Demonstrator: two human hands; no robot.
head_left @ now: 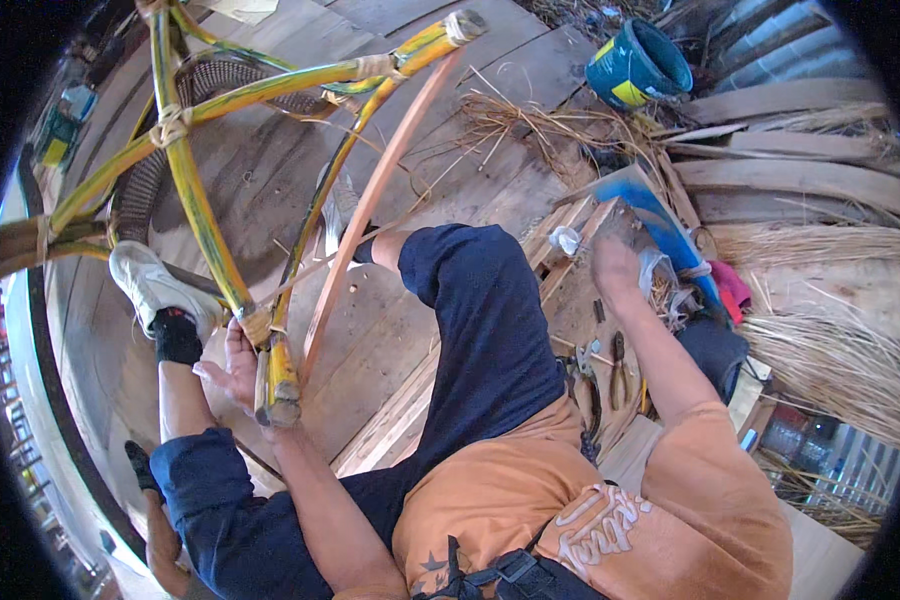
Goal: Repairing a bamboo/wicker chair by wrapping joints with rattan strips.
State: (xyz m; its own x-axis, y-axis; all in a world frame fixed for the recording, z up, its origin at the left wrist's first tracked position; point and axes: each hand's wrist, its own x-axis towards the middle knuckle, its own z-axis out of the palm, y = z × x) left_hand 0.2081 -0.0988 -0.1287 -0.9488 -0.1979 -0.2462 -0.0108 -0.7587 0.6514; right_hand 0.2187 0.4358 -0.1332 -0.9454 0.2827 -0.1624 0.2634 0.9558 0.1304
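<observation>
A chair-like frame of yellow-green bamboo or rattan poles (198, 200), bound with pale wrappings at its joints, stands tilted at the upper left. My left hand (232, 372) is beside and partly behind its lower wrapped joint (260, 325), fingers stretched out and thumb apart. The blunt pole end (278, 405) lies over that wrist. At the right, my right hand (615, 265) reaches over the cluttered edge of a blue box (645, 205), near a small crumpled white wad (565, 240). Motion smears its fingers, so what it touches is unclear.
A narrow reddish wooden strip (375, 200) slants beside the frame. Pliers (619, 372) and other hand tools lie by my right hip. A dark green bucket (660, 62), loose fibres (540, 120) and straw bundles (820, 370) are at the right. My white shoe (155, 285) is against the frame.
</observation>
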